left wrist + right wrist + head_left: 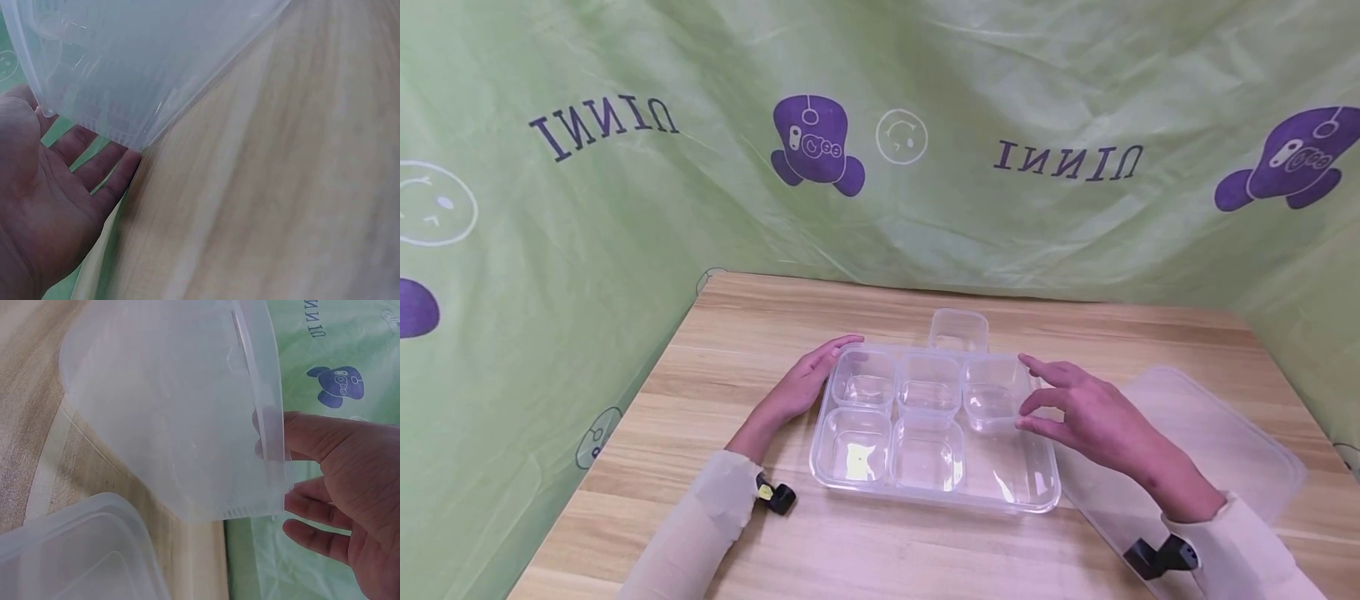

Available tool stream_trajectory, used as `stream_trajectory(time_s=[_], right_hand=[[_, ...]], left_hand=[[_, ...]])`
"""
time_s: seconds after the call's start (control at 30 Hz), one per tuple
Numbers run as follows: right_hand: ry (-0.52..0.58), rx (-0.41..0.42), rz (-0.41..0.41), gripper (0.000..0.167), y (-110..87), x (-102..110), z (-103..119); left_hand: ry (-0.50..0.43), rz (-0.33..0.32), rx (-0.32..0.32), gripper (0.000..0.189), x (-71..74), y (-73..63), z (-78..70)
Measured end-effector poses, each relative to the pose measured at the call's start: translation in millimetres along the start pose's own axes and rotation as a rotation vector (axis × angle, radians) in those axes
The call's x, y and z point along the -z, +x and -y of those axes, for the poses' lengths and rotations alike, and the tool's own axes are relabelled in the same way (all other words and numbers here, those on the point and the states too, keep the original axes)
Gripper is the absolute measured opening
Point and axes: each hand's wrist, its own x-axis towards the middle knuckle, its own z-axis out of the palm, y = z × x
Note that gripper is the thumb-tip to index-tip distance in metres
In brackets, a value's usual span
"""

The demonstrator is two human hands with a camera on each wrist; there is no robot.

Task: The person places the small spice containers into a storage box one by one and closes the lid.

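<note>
Fingers point(1052, 372) of the right hand point(1093, 417) are bent and parted at the right side of a clear small box point(996, 387); from my feeds I cannot tell whether they pinch its wall or only touch it. That box stands upright just left of those fingertips, in the far right corner of a clear tray point(932, 502), whose right rim passes beneath the same hand. At the tray's opposite end I have the left hand point(805, 383), its fingers extended and laid against the outside of the far left corner. Between both sets of fingers, four other small boxes point(865, 379) stand in the tray, two in the far row and two in the near one. Back from the right fingertips, partly under the right forearm point(1180, 483), lies a flat clear lid point(1217, 442). Ahead and left of the right fingers, just past the tray, I see a loose box point(958, 329) on the wooden worktop point(820, 550). Farthest off, beyond all the fingers, hangs a green sheet point(925, 242) printed with purple figures point(812, 142) and winking faces point(902, 137). Its lettering point(1067, 162) I read twice from the head view as INNIU, each N reversed.
</note>
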Motion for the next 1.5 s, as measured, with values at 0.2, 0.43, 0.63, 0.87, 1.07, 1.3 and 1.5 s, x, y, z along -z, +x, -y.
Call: stream_trajectory(time_s=[0.2,0.43,0.63,0.87,1.07,1.3,1.5], right_hand=[[-0.006,0.008,-0.001,0.015,-1.0,-2.0,-0.6],[-0.031,0.015,0.009,0.013,0.9,-2.5,-0.1],[-0.046,-0.015,0.039,0.012,3.0,-4.0,1.7],[-0.042,0.021,0.047,0.011,6.1,-7.8,1.5],[-0.032,0.039,0.056,0.010,8.1,-8.1,0.2],[-0.017,0.027,0.067,0.012,8.4,-8.2,0.6],[0.007,0.035,0.071,0.013,10.0,-8.3,0.8]], left_hand=[[0.000,0.004,0.002,0.045,-0.5,0.1,0.5],[0.005,0.003,-0.002,0.045,-0.5,0.2,0.6],[-0.001,0.002,-0.011,0.046,0.0,0.9,-0.5],[0.004,0.004,-0.004,0.045,0.3,1.7,-0.7],[0.007,0.005,0.006,0.045,0.5,1.7,0.2],[0.004,0.013,0.006,0.045,0.5,1.1,-0.5],[0.007,0.012,0.004,0.045,0.7,1.4,0.6]])
